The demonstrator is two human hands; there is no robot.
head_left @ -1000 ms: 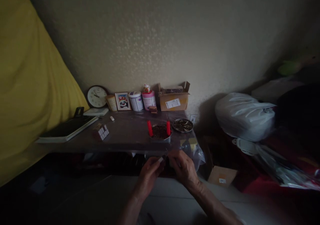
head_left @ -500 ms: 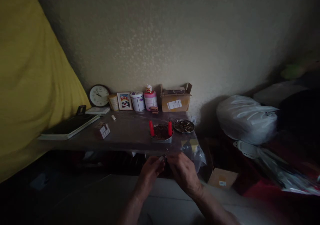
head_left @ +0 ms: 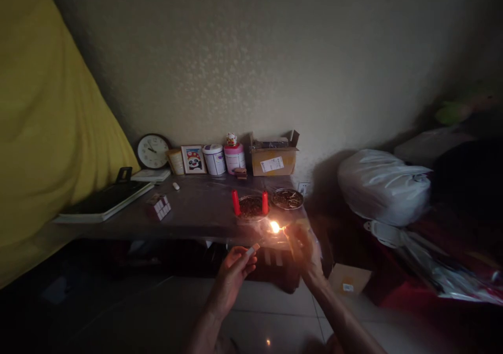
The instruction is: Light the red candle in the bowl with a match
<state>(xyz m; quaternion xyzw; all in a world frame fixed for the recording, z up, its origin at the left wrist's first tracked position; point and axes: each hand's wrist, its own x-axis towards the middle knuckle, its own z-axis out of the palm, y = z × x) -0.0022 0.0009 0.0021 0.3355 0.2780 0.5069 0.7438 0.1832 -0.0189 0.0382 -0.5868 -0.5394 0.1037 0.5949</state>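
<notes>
A small matchbox (head_left: 252, 250) is pinched in my left hand (head_left: 234, 267), just in front of the table edge. My right hand (head_left: 306, 249), blurred by motion, grips a burning match (head_left: 282, 229) whose bright flame points left. Behind the flame, two red candles stand upright: the left candle (head_left: 236, 202) and the right candle (head_left: 264, 202), one at each side of a round metal dish (head_left: 250, 218) of dark material. No flame shows on either candle. A second round dish (head_left: 288, 199) holding dark material and pale sticks sits at the right, behind my right hand.
Along the wall stand a clock (head_left: 153, 151), a framed panda picture (head_left: 194, 159), a white tub (head_left: 214, 159), a pink tub (head_left: 234, 160) and an open cardboard box (head_left: 274, 161). A patterned small box (head_left: 159, 207) lies left on the table (head_left: 200, 205). White bags (head_left: 383, 186) are at right.
The match is now lit and its glow falls on the table. My right hand has moved right and forward, away from the matchbox; my left hand stays nearly in place.
</notes>
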